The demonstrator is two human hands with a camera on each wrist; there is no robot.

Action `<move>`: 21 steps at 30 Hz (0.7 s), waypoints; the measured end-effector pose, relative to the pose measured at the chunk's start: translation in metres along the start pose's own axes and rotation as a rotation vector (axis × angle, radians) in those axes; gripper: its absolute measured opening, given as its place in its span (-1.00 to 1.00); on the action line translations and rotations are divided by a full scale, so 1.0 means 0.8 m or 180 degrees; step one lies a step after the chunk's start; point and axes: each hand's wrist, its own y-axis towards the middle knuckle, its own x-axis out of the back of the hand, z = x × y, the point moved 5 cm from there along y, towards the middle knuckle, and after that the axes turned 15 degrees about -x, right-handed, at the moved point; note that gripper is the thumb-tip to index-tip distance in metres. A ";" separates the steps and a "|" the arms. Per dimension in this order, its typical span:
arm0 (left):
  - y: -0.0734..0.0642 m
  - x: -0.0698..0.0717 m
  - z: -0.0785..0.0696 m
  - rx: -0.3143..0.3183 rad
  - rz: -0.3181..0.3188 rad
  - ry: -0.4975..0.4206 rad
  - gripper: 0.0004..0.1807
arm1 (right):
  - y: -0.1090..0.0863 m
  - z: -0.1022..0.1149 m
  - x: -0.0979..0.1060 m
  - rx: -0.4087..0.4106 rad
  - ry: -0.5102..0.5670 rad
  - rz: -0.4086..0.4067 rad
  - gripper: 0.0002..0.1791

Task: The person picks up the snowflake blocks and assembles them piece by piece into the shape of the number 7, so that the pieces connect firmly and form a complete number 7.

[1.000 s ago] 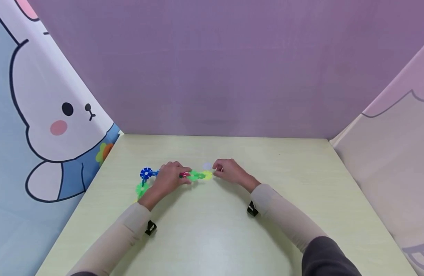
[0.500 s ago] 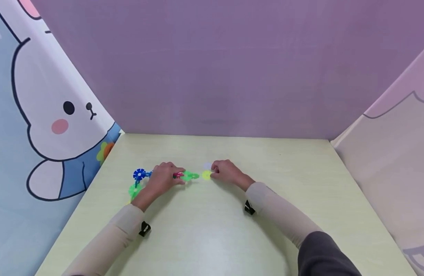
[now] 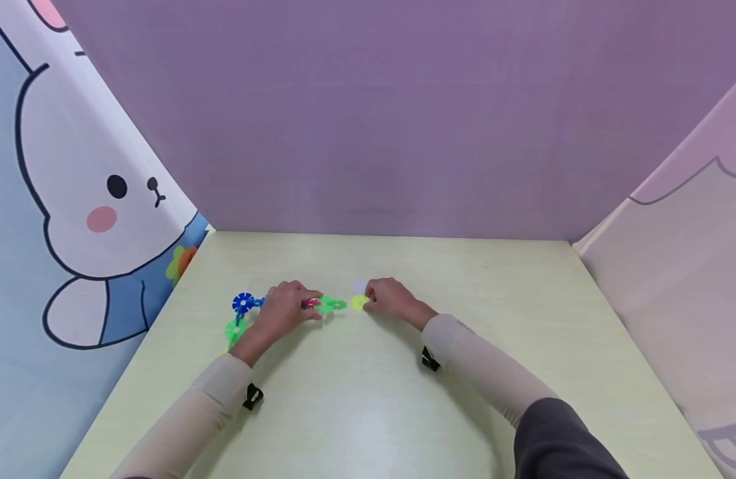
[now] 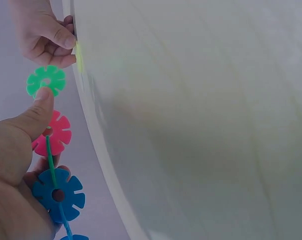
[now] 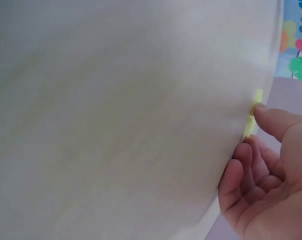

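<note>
My left hand grips a chain of slotted snowflake discs, thumb on top. Past its fingertips stick out a pink disc and a green disc. Behind the hand the chain runs on through a blue disc and bends down to another green disc; the forearm covers part of the rest. My right hand pinches a yellow disc by its edge, close to the tabletop. A small gap separates it from the chain's green end. Directly behind the yellow disc is a pale, translucent disc; whether they are joined I cannot tell.
Everything is on a pale wooden table. A purple cloth wall stands at its far edge. On the left hangs a cartoon rabbit cloth, on the right a pale cloth. Both wrists wear black mounts.
The chain's green end was against the yellow disc and is now apart from it. My left hand has shifted left with the chain; my right hand has closed in on the yellow disc.
</note>
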 end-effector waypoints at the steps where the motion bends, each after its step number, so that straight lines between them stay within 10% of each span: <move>1: 0.000 0.000 0.000 -0.0003 0.0001 0.0009 -0.46 | 0.000 -0.001 0.000 -0.0022 0.0010 0.0012 -0.70; 21: 0.008 -0.005 0.001 0.0015 0.0102 0.0018 -0.46 | -0.004 -0.021 0.003 -0.0102 0.1199 0.0525 -0.79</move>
